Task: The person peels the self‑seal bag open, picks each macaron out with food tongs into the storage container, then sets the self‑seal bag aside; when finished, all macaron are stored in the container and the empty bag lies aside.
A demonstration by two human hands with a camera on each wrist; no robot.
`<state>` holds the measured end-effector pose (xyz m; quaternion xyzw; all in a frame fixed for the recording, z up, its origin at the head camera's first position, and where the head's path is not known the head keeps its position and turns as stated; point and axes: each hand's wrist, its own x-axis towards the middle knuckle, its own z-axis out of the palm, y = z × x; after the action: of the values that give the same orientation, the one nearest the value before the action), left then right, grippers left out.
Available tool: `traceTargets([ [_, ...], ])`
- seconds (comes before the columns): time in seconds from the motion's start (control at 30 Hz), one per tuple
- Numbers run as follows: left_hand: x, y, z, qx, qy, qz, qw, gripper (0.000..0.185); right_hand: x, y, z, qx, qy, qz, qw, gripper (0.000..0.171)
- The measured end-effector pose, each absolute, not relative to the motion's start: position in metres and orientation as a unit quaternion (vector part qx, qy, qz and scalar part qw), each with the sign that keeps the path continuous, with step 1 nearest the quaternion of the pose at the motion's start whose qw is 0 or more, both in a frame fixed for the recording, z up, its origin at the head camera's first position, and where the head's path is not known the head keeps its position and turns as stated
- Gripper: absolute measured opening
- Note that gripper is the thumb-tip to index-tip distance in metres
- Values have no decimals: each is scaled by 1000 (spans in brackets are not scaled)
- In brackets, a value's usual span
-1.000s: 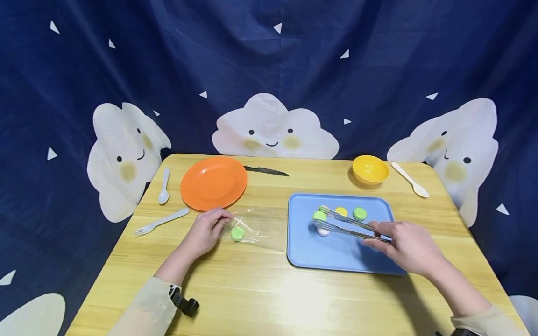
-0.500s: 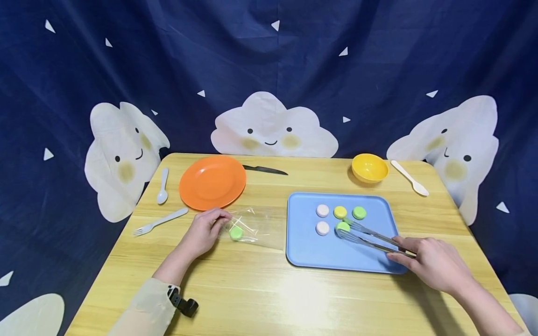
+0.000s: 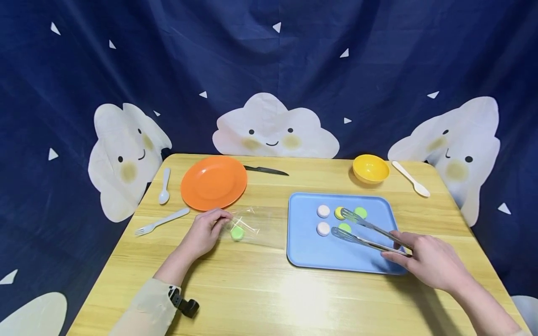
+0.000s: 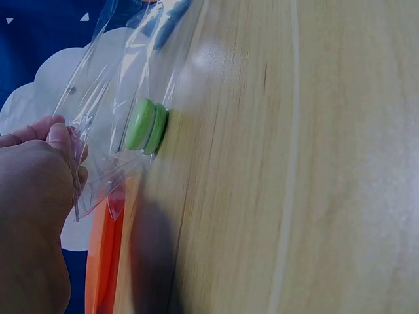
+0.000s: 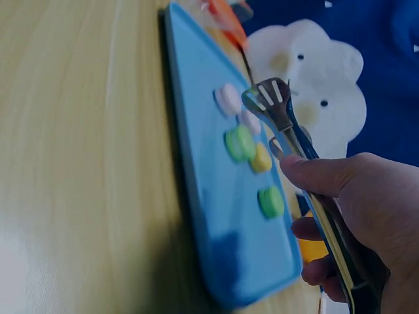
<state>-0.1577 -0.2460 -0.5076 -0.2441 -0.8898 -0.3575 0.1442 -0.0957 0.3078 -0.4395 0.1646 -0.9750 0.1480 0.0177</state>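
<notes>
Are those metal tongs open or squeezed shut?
Open: the tongs held by the right hand show two spread tips above the blue tray.

tongs [image 3: 364, 230]: released green macaron [image 3: 345, 227] onto blue tray [image 3: 311, 254] | arms now spread open above it

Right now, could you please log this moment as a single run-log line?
left hand: holds clear bag with green macaron | right hand: holds tongs, tips spread above blue tray | tray: five macarons
</notes>
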Motion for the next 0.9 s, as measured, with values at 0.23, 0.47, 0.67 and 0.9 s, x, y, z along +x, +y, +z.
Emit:
traceTargets([
  [0.23,-157,-247,-508,-246,-887,-359,152,17,-105,270,-436,230,-953,183,73,28],
  [0.47,-157,-247,-509,-254,-881,-363,166,17,-121,229,-444,286,-930,213,90,24],
  [0.67,-158,-247,-509,-255,-881,-361,169,19,-135,196,-451,300,-933,187,69,30],
  [0.9,-157,-246,-508,-246,-885,-363,155,16,-147,170,-459,305,-936,171,39,35],
])
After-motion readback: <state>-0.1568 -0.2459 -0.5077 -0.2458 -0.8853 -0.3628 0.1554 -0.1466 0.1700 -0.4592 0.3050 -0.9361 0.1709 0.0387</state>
